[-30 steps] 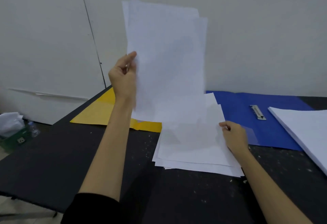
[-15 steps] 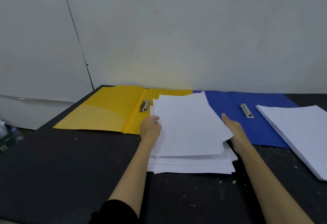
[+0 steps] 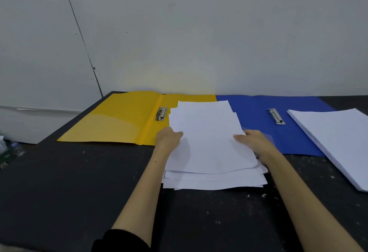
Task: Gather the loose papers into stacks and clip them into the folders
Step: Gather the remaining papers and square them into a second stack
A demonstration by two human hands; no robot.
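From my seat I see the loose papers (image 3: pixel 211 144) lying in a ragged pile on the dark desk (image 3: pixel 79 192), their far ends overlapping the yellow folder (image 3: pixel 119 120) and the blue folder (image 3: pixel 258 112), both of which lie open and flat against the wall. My left hand (image 3: pixel 168 139) has its grip on the pile's left edge, thumb on top and fingers tucked underneath; my right hand (image 3: pixel 253 139) has its thumb laid across the top sheet, and I cannot tell whether its fingers curl under. The sheets are fanned at several angles and the top ones bow upward, so I judge the main risk is a partial lift: only the upper sheets come away, and the lower ones stay behind or slide off toward me. Squeezing inward too hard would likely crease the bowed sheets rather than square them. The pile also sits just beside the yellow folder's clip (image 3: pixel 161 113), so a push forward could snag a corner on it. The neat stack (image 3: pixel 334 142) at the right lies partly on the blue folder near its clip (image 3: pixel 275 116); a careless sweep of my right forearm might knock it askew.
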